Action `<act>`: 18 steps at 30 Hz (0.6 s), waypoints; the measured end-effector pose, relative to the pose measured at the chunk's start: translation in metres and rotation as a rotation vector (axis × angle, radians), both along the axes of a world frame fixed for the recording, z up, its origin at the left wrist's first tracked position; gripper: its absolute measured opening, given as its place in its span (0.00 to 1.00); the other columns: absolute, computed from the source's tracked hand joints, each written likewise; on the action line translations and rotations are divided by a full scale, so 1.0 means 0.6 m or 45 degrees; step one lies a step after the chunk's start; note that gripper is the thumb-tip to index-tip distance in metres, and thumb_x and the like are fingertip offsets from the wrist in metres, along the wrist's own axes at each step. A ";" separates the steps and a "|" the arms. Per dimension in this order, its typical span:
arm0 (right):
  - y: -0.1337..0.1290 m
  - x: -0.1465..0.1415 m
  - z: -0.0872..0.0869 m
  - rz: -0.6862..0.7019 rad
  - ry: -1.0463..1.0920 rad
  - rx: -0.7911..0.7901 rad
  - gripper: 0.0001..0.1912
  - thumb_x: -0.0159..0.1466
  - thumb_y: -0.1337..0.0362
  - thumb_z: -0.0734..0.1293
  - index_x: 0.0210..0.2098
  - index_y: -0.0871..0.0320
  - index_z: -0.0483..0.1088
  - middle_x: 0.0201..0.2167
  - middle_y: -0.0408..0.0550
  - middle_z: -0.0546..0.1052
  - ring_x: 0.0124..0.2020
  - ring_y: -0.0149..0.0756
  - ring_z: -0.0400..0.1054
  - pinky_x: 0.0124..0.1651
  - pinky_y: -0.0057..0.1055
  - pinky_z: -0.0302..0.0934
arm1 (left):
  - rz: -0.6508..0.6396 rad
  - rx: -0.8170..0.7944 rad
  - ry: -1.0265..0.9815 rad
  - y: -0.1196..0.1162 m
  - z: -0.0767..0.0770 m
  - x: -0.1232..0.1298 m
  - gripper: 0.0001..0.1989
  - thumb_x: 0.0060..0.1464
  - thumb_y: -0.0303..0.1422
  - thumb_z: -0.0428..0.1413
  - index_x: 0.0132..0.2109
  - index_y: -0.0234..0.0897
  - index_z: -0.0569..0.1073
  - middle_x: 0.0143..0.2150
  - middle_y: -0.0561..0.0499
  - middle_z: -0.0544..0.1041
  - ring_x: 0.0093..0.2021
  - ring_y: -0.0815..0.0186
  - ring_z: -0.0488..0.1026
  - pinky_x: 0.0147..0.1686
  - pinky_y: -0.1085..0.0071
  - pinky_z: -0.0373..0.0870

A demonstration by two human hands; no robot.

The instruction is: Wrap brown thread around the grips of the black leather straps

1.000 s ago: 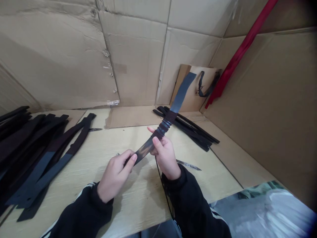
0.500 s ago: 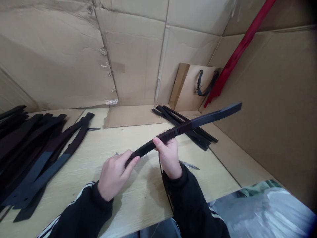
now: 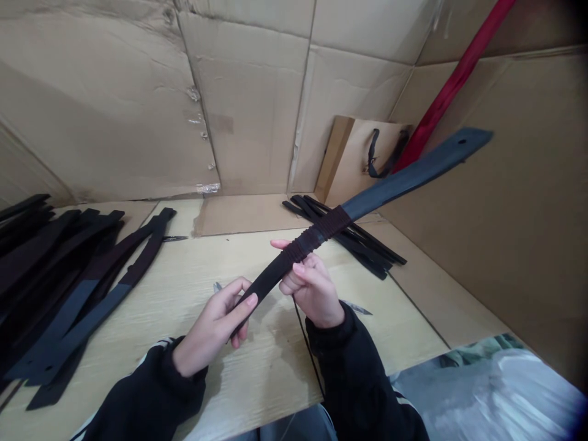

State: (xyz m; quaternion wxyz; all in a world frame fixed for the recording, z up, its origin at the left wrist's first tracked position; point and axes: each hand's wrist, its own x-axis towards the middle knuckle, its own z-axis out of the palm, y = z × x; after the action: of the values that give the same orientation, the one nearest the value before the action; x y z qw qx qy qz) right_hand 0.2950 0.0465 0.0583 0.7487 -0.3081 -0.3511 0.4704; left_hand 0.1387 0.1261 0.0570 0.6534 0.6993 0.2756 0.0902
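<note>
A long curved dark strip [image 3: 413, 177] rises from lower left to upper right, blue-grey at its far end with a small hole, dark cord wound around its middle. My left hand [image 3: 220, 318] is closed on its lower black end, thumb on top. Under the wound part, my right hand [image 3: 315, 288] has its fingers curled against the strip, one finger showing beyond it. A thin black cord [image 3: 305, 343] hangs from near my right hand down to the table's front edge.
Many similar dark strips [image 3: 96, 263] lie piled at the left. More black strips [image 3: 362, 251] lie crossed behind my right hand. A pointed metal blade [image 3: 358, 308] is right of my wrist. A paper bag [image 3: 349, 165] leans on the cardboard wall [image 3: 252, 110]; red cloth [image 3: 452, 86] hangs nearby.
The strip has turned so its broad face shows, and its far end has swung up and right. My right thumb has moved lower, and my left fingers now show below the strip.
</note>
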 end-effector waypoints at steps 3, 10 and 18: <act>-0.001 0.002 -0.001 0.044 0.023 0.027 0.21 0.55 0.63 0.66 0.49 0.59 0.69 0.17 0.32 0.42 0.17 0.22 0.35 0.22 0.25 0.36 | 0.019 0.022 -0.033 -0.001 -0.002 -0.001 0.20 0.52 0.50 0.51 0.37 0.36 0.62 0.17 0.60 0.63 0.17 0.76 0.60 0.17 0.81 0.61; 0.001 -0.004 -0.003 0.043 0.007 0.056 0.21 0.58 0.66 0.65 0.52 0.60 0.67 0.16 0.31 0.44 0.17 0.22 0.35 0.22 0.26 0.36 | 0.302 0.451 -0.052 -0.002 -0.019 -0.004 0.17 0.54 0.47 0.51 0.41 0.37 0.64 0.23 0.57 0.67 0.24 0.74 0.66 0.23 0.78 0.65; 0.004 -0.007 -0.001 0.055 -0.049 0.021 0.20 0.62 0.63 0.65 0.53 0.58 0.66 0.15 0.30 0.44 0.16 0.22 0.35 0.22 0.25 0.36 | 0.211 0.388 -0.030 0.003 -0.012 -0.005 0.19 0.54 0.49 0.49 0.41 0.38 0.63 0.22 0.58 0.64 0.22 0.74 0.63 0.20 0.80 0.63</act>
State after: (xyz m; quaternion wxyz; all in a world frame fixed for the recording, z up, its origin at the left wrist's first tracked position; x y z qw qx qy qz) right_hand 0.2906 0.0489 0.0575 0.7340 -0.3032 -0.3757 0.4777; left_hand 0.1357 0.1278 0.0499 0.5332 0.7642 0.3077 0.1925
